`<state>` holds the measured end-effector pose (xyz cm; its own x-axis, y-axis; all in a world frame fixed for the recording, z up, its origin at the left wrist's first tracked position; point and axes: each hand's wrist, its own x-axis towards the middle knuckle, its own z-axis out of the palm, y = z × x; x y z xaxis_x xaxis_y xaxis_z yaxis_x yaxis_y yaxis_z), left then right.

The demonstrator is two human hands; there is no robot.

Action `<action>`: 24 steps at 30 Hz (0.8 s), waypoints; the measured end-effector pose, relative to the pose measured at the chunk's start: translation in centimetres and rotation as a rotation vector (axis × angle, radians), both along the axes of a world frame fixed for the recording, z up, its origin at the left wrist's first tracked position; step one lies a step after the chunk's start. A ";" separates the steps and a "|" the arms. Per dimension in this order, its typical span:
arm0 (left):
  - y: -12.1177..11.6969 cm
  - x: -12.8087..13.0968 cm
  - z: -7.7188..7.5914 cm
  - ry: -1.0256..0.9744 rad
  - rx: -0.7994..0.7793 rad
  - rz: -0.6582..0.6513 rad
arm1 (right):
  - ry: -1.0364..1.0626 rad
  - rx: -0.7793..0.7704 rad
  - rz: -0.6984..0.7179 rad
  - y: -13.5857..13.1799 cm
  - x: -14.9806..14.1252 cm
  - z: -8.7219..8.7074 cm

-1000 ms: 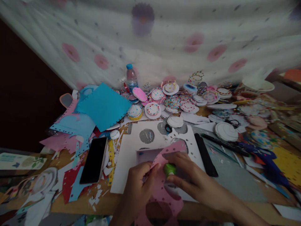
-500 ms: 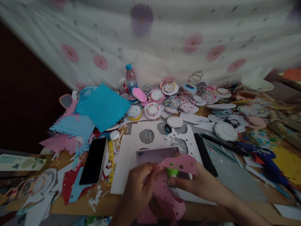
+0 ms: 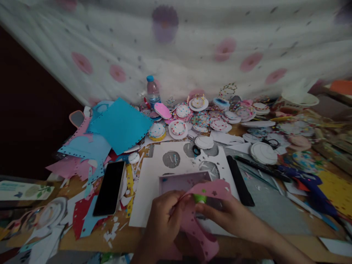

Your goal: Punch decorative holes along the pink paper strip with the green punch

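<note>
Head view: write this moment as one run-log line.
left hand: holds pink paper | right hand: on green punch | phone: left

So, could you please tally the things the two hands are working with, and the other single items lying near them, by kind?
Pink punched paper strip, held by left hand and right hand: 1
Green paper punch: 1
Black smartphone: 1
Water bottle: 1
Black pen: 1
Total: 5
</note>
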<state>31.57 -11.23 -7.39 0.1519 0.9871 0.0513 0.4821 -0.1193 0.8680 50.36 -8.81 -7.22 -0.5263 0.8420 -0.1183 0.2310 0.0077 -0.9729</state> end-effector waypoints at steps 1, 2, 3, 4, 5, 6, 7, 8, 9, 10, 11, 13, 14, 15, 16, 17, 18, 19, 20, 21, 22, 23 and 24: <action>0.0 0.1 0.0 0.000 -0.009 0.007 | -0.022 -0.001 -0.005 -0.1 0.1 0.0; 0.0 0.1 0.1 0.001 -0.014 0.014 | -0.055 0.005 -0.004 -0.2 0.2 0.0; 0.0 0.2 0.1 0.001 -0.016 0.017 | -0.094 0.020 0.001 -0.3 0.2 0.0; 0.0 0.3 0.2 -0.001 -0.016 0.017 | -0.131 0.040 0.009 -0.3 0.3 0.1; 0.0 0.3 0.2 -0.004 -0.018 0.017 | -0.158 0.059 0.017 -0.3 0.3 0.2; 0.1 0.4 0.2 -0.008 -0.019 0.017 | -0.169 0.075 0.024 -0.2 0.4 0.3; 0.1 0.4 0.2 -0.013 -0.023 0.016 | -0.169 0.081 0.030 -0.2 0.3 0.3; 0.1 0.4 0.2 -0.019 -0.026 0.014 | -0.154 0.081 0.031 -0.1 0.3 0.3; 0.1 0.4 0.1 -0.025 -0.027 0.015 | -0.127 0.079 0.026 0.0 0.3 0.2; 0.1 0.4 0.1 -0.030 -0.025 0.018 | -0.093 0.081 0.018 0.0 0.2 0.0; 0.1 0.4 0.1 -0.033 -0.021 0.018 | -0.061 0.090 0.005 0.1 0.2 -0.2; 0.0 0.4 0.0 -0.033 -0.011 0.019 | -0.012 0.121 -0.023 0.1 0.1 -0.6; 0.0 0.4 0.0 -0.029 -0.008 0.018 | 0.007 0.128 -0.033 0.1 0.0 -0.8; 0.0 0.4 -0.1 -0.025 -0.008 0.016 | 0.024 0.121 -0.038 0.2 0.0 -0.8; 0.0 0.5 -0.2 -0.022 -0.008 0.015 | 0.041 0.102 -0.035 0.2 0.0 -0.8; 0.0 0.5 -0.3 -0.020 -0.009 0.014 | 0.061 0.077 -0.030 0.3 -0.1 -0.7; 0.0 0.5 -0.4 -0.018 -0.013 0.012 | 0.077 0.054 -0.022 0.3 -0.1 -0.5; 0.0 0.5 -0.5 -0.016 -0.015 0.005 | 0.085 0.038 -0.013 0.4 -0.2 -0.2; 0.0 0.5 -0.5 -0.015 -0.014 -0.004 | 0.085 0.032 -0.006 0.5 -0.2 0.1; 0.0 0.4 -0.6 -0.012 -0.013 -0.013 | 0.079 0.030 0.000 0.6 -0.2 0.3; 0.1 0.4 -0.6 -0.008 -0.010 -0.021 | 0.074 0.029 0.007 0.6 -0.2 0.5; 0.1 0.3 -0.6 -0.003 -0.008 -0.028 | 0.070 0.024 0.012 0.7 -0.2 0.6; 0.2 0.3 -0.6 0.002 -0.008 -0.032 | 0.068 0.014 0.011 0.7 -0.2 0.6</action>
